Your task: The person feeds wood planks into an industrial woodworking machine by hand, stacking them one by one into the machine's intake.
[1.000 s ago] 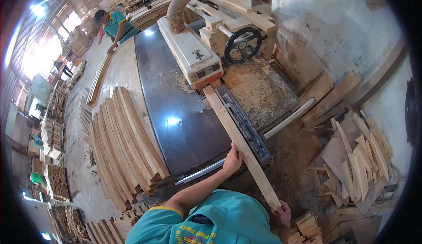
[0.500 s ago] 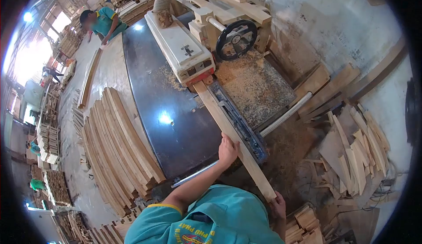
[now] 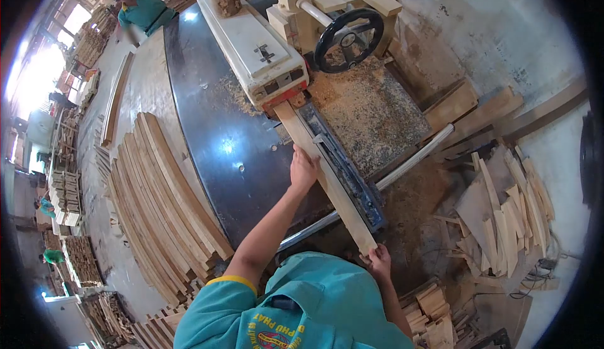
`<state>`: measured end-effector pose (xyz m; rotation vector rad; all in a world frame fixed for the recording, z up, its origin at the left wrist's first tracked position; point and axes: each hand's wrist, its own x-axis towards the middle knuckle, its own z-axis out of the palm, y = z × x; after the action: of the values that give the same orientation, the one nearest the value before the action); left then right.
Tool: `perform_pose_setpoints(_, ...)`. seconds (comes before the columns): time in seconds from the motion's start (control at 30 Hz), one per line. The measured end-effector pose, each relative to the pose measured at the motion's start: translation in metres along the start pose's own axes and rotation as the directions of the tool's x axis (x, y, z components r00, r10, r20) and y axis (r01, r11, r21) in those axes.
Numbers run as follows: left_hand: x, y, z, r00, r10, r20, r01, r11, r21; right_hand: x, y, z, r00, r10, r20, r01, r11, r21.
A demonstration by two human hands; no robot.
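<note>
- Your right hand [image 3: 379,262] has its grip clamped on the near end of the wooden board [image 3: 340,197], past the surface [image 3: 251,185]; dipping that end could lever the far end up.
- Loose offcuts [image 3: 434,317] lie beside you, and a careless step there could unbalance you.
- Your left hand [image 3: 304,170] lies on the board farther in; I can't tell whether its grip is closed or only pressing. A slip forward could carry your fingers towards the machine's mouth.
- The board lies alongside the metal guide [image 3: 336,160]; uneven sideways pressure could skew or jam it.
- Its far end is under the hooded machine head [image 3: 255,53], hiding any snag.
- Sawdust [image 3: 362,107] lies beside the head; chips under the board could tilt it.
- Beyond, a co-worker [image 3: 145,12] stands by the surface, possibly exposed if wood were thrown that way.
</note>
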<state>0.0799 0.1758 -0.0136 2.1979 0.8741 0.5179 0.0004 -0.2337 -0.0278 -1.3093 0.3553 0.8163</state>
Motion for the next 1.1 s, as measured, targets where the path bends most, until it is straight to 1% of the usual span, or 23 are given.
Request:
perform_pose_setpoints(0.03,0.007,-0.001,-0.003,0.993,0.078,-0.093,-0.074,0.996,0.044,0.002,-0.005,0.011,0.999,0.049,-0.013,-0.05,0.997,-0.053)
perform_pose_setpoints(0.07,0.017,-0.003,-0.009,1.0,-0.01,0.004,0.01,1.0,-0.009,0.001,-0.005,0.026,0.997,-0.001,-0.071,-0.009,0.989,-0.145)
perform_pose_setpoints(0.1,0.027,-0.011,-0.008,1.0,-0.009,0.002,0.009,1.0,-0.012,0.002,-0.012,0.036,0.997,-0.005,-0.071,-0.006,0.989,-0.146)
perform_pose_setpoints(0.17,0.046,-0.027,-0.005,1.0,-0.019,0.015,0.018,0.998,0.063,0.003,-0.029,0.054,0.991,0.121,-0.054,-0.133,0.924,-0.358)
perform_pose_setpoints(0.2,0.054,-0.031,-0.008,1.0,-0.013,-0.011,0.014,0.999,0.029,-0.002,-0.039,0.067,0.991,0.133,-0.028,-0.133,0.903,-0.408)
perform_pose_setpoints(0.3,0.078,-0.036,-0.017,0.998,-0.055,-0.012,0.054,0.998,-0.024,0.013,-0.042,0.092,0.994,0.101,0.039,-0.069,0.868,-0.492)
perform_pose_setpoints(0.37,0.078,-0.026,-0.032,0.995,-0.097,-0.027,0.093,0.986,-0.136,0.024,-0.037,0.108,0.997,0.068,0.034,-0.044,0.876,-0.48)
perform_pose_setpoints(0.4,0.075,-0.026,-0.032,0.987,-0.095,-0.133,0.077,0.988,-0.135,0.029,-0.039,0.115,0.997,0.064,0.032,-0.042,0.885,-0.464)
perform_pose_setpoints(0.43,0.068,-0.015,-0.04,0.967,-0.094,-0.238,0.065,0.99,-0.129,0.033,-0.044,0.124,0.997,0.063,0.032,-0.042,0.893,-0.449)
perform_pose_setpoints(0.47,0.05,-0.005,-0.047,0.962,-0.156,-0.223,0.102,0.966,-0.236,0.036,-0.049,0.132,0.997,0.07,0.038,-0.046,0.895,-0.443)
perform_pose_setpoints(0.5,0.038,-0.008,-0.05,0.97,-0.185,-0.158,0.159,0.973,-0.165,0.041,-0.052,0.14,0.995,0.079,0.067,-0.04,0.89,-0.454)
perform_pose_setpoints(0.57,-0.002,-0.012,-0.062,0.977,-0.057,-0.204,-0.002,0.96,-0.28,0.051,-0.052,0.151,0.995,0.075,0.065,-0.038,0.89,-0.454)
perform_pose_setpoints(0.6,-0.027,-0.006,-0.076,0.981,-0.073,-0.181,-0.002,0.923,-0.385,0.06,-0.048,0.154,0.994,0.079,0.076,-0.041,0.913,-0.405)
perform_pose_setpoints(0.63,-0.049,-0.018,-0.083,0.988,-0.122,-0.099,0.069,0.903,-0.424,0.063,-0.055,0.165,0.99,0.131,0.05,-0.098,0.902,-0.42)
perform_pose_setpoints(0.73,-0.126,-0.024,-0.122,0.958,-0.283,0.049,0.251,0.742,-0.622,0.087,-0.055,0.183,0.995,0.086,0.057,-0.048,0.876,-0.48)
perform_pose_setpoints(0.77,-0.151,-0.03,-0.131,0.953,-0.303,0.026,0.252,0.741,-0.623,0.098,-0.053,0.187,0.994,0.094,0.055,-0.055,0.87,-0.49)
perform_pose_setpoints(0.83,-0.203,-0.044,-0.146,0.86,-0.476,0.183,0.365,0.323,-0.873,0.101,-0.062,0.203,0.988,0.121,0.092,-0.072,0.907,-0.414)
perform_pose_setpoints(0.87,-0.226,-0.051,-0.152,0.854,-0.493,0.166,0.355,0.32,-0.878,0.106,-0.064,0.21,0.986,0.131,0.1,-0.079,0.909,-0.409)
perform_pose_setpoints(0.93,-0.264,-0.064,-0.162,0.683,-0.684,0.256,0.274,-0.084,-0.958,0.12,-0.064,0.221,0.98,0.147,0.132,-0.09,0.926,-0.367)
perform_pose_setpoints(0.97,-0.279,-0.069,-0.169,0.68,-0.691,0.243,0.259,-0.083,-0.962,0.125,-0.065,0.226,0.975,0.155,0.157,-0.096,0.939,-0.329)
perform_pose_setpoints(1.03,-0.306,-0.081,-0.182,0.565,-0.74,0.365,-0.09,-0.495,-0.865,0.129,-0.068,0.236,0.972,0.171,0.16,-0.116,0.946,-0.304)
perform_pose_setpoints(1.07,-0.313,-0.092,-0.187,0.59,-0.722,0.361,-0.225,-0.577,-0.785,0.127,-0.072,0.241,0.979,0.146,0.145,-0.101,0.956,-0.277)
perform_pose_setpoints(1.1,-0.316,-0.101,-0.195,0.595,-0.726,0.345,-0.241,-0.57,-0.785,0.123,-0.077,0.247,0.984,0.121,0.133,-0.085,0.965,-0.249)
